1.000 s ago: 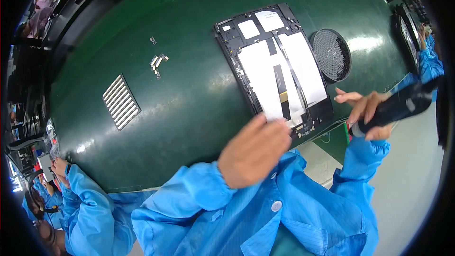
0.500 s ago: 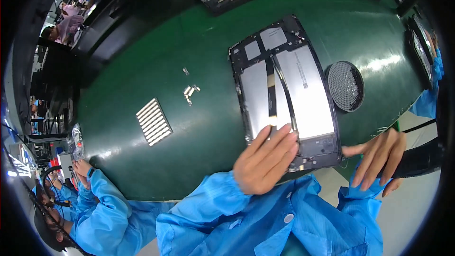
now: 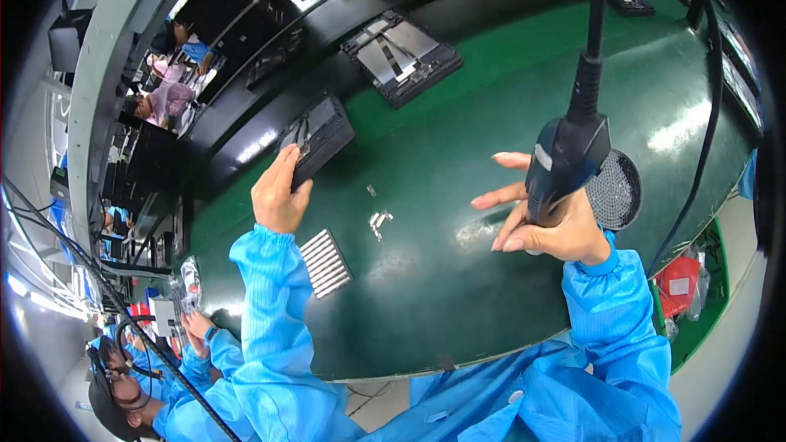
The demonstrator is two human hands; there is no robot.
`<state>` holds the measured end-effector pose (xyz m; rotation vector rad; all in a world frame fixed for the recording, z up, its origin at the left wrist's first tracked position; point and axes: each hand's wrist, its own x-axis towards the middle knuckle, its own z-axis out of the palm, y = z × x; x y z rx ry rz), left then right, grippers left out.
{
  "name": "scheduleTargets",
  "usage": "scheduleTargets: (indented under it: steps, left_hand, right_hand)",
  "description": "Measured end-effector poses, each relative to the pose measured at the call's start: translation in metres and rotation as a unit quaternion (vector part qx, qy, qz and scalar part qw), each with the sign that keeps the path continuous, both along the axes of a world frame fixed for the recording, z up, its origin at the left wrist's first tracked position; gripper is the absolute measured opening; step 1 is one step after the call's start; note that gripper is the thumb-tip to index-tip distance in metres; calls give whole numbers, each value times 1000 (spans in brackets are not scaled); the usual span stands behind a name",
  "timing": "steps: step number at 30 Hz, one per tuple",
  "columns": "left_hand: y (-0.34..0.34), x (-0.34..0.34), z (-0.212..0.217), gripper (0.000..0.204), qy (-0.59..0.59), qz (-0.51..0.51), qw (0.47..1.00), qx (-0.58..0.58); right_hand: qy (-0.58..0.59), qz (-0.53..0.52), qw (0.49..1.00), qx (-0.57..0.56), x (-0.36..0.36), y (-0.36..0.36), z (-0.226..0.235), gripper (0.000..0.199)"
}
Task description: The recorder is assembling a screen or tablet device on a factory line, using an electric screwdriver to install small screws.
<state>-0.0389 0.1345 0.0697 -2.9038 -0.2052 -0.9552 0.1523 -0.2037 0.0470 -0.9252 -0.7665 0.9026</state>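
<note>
Green bench point(image 3: 458, 295) filled the view; my left hand point(image 3: 277, 196) gripped the opened tablet point(image 3: 318, 137) at ten o'clock, pushing it toward the conveyor. Right hand point(image 3: 550, 225) wrapped the corded screwdriver point(image 3: 566, 162) at three, forefingers loose. Handoff step; next needs a clean release.

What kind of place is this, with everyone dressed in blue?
Most likely an electronics assembly factory. The person's right hand holds a corded black power screwdriver over a green work mat, the left hand lifts a flat black opened device, and another one lies on the black conveyor belt.
</note>
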Motion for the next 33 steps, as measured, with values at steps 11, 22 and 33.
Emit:
scheduleTargets:
  steps: [11,22,33]
  left_hand:
    - [28,104,-46,52,110,86,987,-75]
    - [8,207,-28,85,228,86,970,-21]
    - [-78,172,-18,35,134,78,986,-55]
  right_hand:
    - [-35,-76,995,53,4,-10,-13,87]
    - [-80,-106,991,18,23,-29,-17,72]
    - [-37,-197,980,7,27,-31,-15,63]
